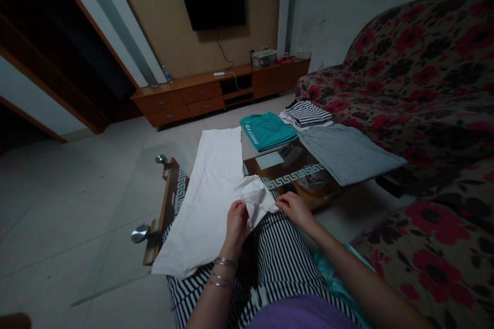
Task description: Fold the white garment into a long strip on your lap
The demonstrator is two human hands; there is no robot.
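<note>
Glass table point(116, 226) edge: left hand point(236, 222), right hand point(295, 208) pinching white garment point(216, 185) corner.

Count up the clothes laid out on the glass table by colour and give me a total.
White: 1, the white garment that the left hand and right hand both pinch at its bunched edge
Teal: 1, the folded teal shirt
Black-and-white striped: 1, the folded striped top
Grey: 1, the grey garment
Total: 4
</note>
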